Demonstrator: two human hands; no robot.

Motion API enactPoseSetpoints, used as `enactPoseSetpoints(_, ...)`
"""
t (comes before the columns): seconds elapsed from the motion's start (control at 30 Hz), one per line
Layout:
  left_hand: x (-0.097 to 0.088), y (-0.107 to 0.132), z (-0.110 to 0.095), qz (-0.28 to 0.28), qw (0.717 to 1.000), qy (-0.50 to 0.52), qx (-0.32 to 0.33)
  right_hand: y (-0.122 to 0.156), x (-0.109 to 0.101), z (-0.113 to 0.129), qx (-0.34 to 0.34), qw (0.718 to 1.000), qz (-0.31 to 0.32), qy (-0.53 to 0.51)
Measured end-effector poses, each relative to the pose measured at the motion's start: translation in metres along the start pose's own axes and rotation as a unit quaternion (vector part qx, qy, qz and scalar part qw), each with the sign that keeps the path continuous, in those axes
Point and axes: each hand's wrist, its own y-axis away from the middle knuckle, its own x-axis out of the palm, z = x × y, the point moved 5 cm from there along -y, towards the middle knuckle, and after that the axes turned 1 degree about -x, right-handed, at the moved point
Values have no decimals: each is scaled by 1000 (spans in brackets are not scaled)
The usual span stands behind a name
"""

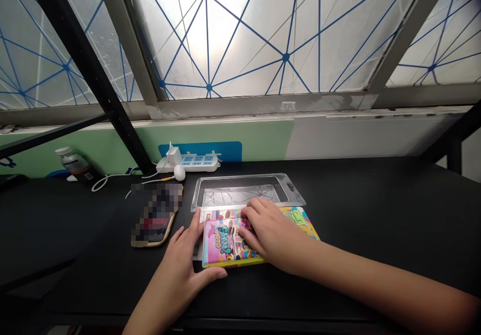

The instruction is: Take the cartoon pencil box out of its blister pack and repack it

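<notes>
Bottle (73,164) with white cap lies tilted at far left of black worktop (63,240), label facing camera. Behind it: green wall panel (221,137) with blue patch, below window (240,34) with blue criss-cross lines on the glass. Black metal strut (88,69) runs diagonally across the view, left of centre.

White cable (112,177) loops across the worktop toward white power strip (188,163), which sits against the wall with white plug adapter (173,155) in it. Small round white object (179,173) sits just in front of the strip; type unclear.

Phone (157,215) in gold-edged case lies flat, just left of the hands, its face pixelated.

Left hand (175,275) cups lower-left corner of pink printed pack (225,242): fingers up the left edge, thumb along the near edge. Grip closed around that corner, in contact.

Pack lies flat on the worktop, its far edge against the near rim of transparent plastic tray (244,191).

Right hand (272,237) lies on top of the pack, fingers slightly curled. No visible pinch; can't tell if the grip is closed on anything. Yellow-green printed card (300,220) sticks out beyond those fingers, to the right of the pack. Right forearm (376,275) runs off to the right edge.
</notes>
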Motion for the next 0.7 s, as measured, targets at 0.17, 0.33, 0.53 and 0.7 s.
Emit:
enactPoseSetpoints(0.17, 3, 2, 3, -11, 999, -37, 16, -1, 3, 6, 20, 999, -5, 40)
enactPoseSetpoints(0.33, 5, 4, 5, -21, 998, -55, 23, -2, 1, 6, 17, 994, -9, 108)
enactPoseSetpoints(0.53, 6, 5, 6, -26, 996, -75, 32, -2, 0, 3, 22, 992, -35, 115)
enactPoseSetpoints(0.7, 5, 4, 2, -25, 996, -83, 24, -4, -7, 3, 26, 989, -70, 130)
